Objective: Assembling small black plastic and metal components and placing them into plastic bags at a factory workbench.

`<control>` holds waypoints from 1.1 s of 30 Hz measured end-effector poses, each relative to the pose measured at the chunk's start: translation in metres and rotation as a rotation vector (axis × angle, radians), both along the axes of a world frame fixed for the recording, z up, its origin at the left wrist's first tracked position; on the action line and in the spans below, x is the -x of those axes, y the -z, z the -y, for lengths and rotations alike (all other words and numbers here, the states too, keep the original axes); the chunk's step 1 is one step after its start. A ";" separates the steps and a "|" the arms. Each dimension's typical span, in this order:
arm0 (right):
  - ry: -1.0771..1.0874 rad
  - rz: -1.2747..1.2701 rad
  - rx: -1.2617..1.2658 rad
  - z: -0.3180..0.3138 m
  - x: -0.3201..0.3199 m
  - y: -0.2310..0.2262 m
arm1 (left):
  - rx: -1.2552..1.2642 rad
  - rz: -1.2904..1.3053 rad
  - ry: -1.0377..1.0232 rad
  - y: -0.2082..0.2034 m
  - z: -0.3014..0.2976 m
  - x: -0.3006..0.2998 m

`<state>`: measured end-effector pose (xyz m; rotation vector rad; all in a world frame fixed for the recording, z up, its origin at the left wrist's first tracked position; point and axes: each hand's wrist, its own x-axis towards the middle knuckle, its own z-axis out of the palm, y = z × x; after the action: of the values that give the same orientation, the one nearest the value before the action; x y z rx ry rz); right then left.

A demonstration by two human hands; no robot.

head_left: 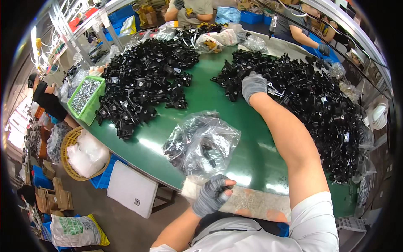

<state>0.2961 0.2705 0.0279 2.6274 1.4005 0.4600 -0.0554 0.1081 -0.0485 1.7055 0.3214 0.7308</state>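
My right hand (254, 85), in a grey knit glove, reaches out to the left edge of a large heap of small black plastic parts (312, 113). Its back faces me and hides the fingertips, so I cannot see whether a part is in them. Bright metal pieces (275, 89) lie just right of that hand. Close to my body, my left hand (212, 196) wears a grey glove with bare thumb and finger tips; its fingers are curled, and nothing shows in them. Just beyond it, a clear plastic bag (203, 145) with dark parts inside lies on the green table (256, 161).
Another heap of black parts (145, 80) covers the table's left side, beside a green basket (95, 110) of small metal pieces. Below stand a yellow basket (67, 161) with white bags and a white-topped stool (132, 189). Co-workers sit across the table. A screwdriver-like tool (273, 25) hangs overhead.
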 end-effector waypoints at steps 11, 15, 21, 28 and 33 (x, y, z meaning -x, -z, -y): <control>-0.447 -0.532 -0.586 0.189 0.096 -0.086 | 0.602 0.173 0.105 -0.022 0.002 -0.006; -0.658 -0.542 -0.497 0.267 0.150 -0.078 | 0.965 0.423 0.066 -0.078 0.023 -0.030; -0.338 -0.791 -0.265 0.356 0.146 -0.074 | 1.385 0.396 0.376 -0.040 0.056 -0.028; 0.824 -0.290 -0.082 0.531 0.000 -0.008 | 1.238 0.218 0.364 -0.020 0.069 -0.021; 0.840 -0.150 -0.070 0.581 -0.047 0.042 | 1.114 0.142 0.330 -0.018 0.071 -0.021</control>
<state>0.3431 -0.3107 -0.0137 3.0134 0.2041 0.1971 -0.0346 0.0366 -0.0306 0.6167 0.2588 0.2999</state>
